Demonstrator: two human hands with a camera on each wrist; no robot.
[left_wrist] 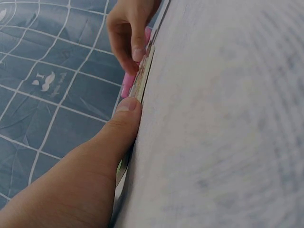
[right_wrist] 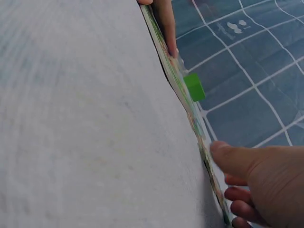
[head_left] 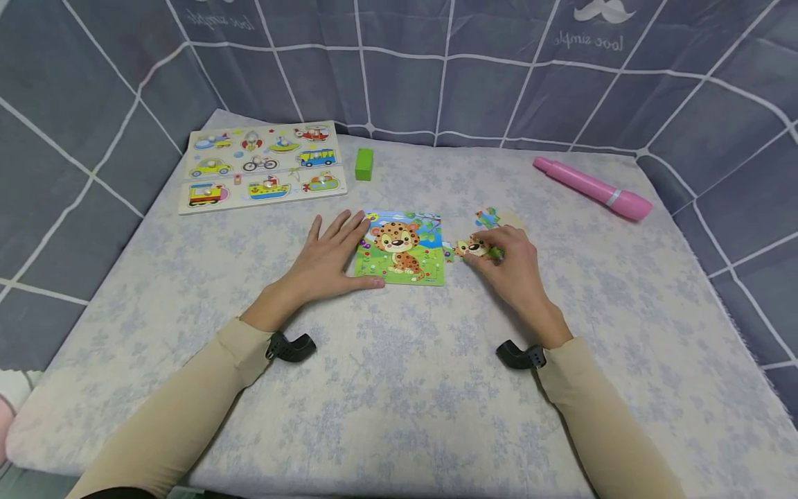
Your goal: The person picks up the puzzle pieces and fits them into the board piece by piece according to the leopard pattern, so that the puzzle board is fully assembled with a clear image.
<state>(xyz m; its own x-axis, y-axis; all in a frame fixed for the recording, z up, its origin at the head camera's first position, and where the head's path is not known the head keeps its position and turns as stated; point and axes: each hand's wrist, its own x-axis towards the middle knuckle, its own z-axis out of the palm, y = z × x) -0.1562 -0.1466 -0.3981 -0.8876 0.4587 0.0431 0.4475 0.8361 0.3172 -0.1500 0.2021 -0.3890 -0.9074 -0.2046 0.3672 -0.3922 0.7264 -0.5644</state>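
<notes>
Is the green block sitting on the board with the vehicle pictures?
No, the head view shows the green block on the tablecloth, just right of the vehicle board, with cloth visible between them.

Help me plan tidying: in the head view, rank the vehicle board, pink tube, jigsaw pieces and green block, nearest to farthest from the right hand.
1. Jigsaw pieces: at its fingertips.
2. Pink tube: back right.
3. Green block: back left.
4. Vehicle board: farther left.
</notes>
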